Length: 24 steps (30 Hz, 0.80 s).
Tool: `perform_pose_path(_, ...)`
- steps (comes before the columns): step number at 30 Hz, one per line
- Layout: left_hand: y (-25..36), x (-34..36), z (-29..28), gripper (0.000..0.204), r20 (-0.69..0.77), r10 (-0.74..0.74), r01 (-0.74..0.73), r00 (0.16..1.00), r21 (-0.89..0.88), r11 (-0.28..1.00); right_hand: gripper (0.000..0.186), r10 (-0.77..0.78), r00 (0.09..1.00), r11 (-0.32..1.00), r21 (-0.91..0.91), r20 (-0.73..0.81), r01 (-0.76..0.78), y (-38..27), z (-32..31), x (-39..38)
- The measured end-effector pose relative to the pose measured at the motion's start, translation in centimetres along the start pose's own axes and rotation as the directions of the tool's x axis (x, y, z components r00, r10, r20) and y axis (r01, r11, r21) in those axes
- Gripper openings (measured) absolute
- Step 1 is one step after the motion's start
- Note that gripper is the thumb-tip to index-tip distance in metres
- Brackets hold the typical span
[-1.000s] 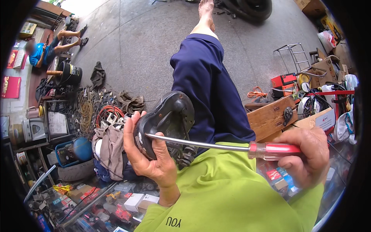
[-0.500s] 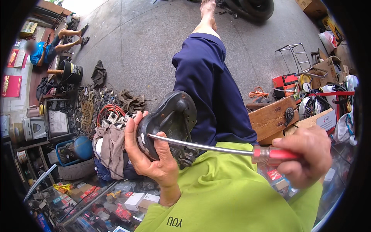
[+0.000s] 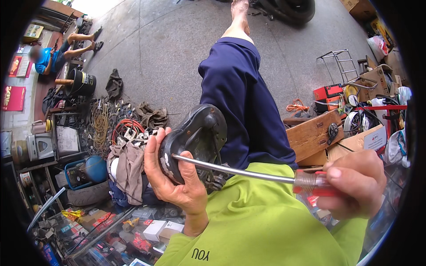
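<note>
Since the frame half a second ago, the right hand (image 3: 358, 184) has been rolling over the handle of a long screwdriver with a bright steel shaft and a red, see-through grip (image 3: 237, 171), covering more of the red, while the tip is staying at the rim of a scuffed, hollow black bicycle saddle (image 3: 197, 137).

The right hand is clamping the handle in curled fingers. The left hand (image 3: 179, 188) is gripping the saddle's left end between thumb and fingers, and is lying nearer the tip. From the right hand, the saddle is lying leftward; the screwdriver's long axis is running between them, its tip pointing left and slightly up. The saddle is showing its underside, its long axis slanting up to the right.

Beyond the saddle, navy cloth trousers (image 3: 237, 97) are stretching away; right of it a brown wooden plank (image 3: 313, 135) is leaning; left of it a crumpled taupe cloth (image 3: 128, 168) is hanging.
</note>
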<state>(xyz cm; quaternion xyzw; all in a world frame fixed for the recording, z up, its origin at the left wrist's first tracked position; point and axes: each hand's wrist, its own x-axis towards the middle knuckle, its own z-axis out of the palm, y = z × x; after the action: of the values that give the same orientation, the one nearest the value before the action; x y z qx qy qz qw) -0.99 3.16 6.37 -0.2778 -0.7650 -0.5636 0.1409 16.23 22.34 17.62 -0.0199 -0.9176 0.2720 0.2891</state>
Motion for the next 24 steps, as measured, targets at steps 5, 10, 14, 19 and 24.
perform_pose_path(5,0.3,0.0,0.1,0.052,-0.015,-0.03,0.029,0.999,-0.026,0.999,0.051,0.078,0.98,0.991,0.09,0.182,-0.096,1.0,-1.3,-0.1)
perform_pose_path(10,1.1,0.3,-0.4,0.057,0.041,-0.326,0.327,0.945,-0.195,0.924,0.043,0.068,0.989,0.99,0.129,-0.132,-0.05,0.6,1.5,-0.4)
perform_pose_path(14,1.8,0.7,-1.0,0.047,0.106,-0.442,0.454,0.891,-0.152,0.878,0.025,0.051,0.998,0.982,0.186,-0.041,-0.042,0.4,0.7,-0.8)
perform_pose_path(19,1.4,0.4,-0.9,0.045,0.002,-0.366,0.366,0.931,-0.013,0.931,0.03,0.049,0.998,0.996,0.069,0.05,-0.052,1.0,-0.5,-0.7)
perform_pose_path(24,1.9,0.1,-0.8,0.045,0.005,-0.336,0.334,0.942,0.102,0.937,0.054,0.121,0.991,0.989,-0.089,0.051,-0.116,1.3,-1.0,-1.0)
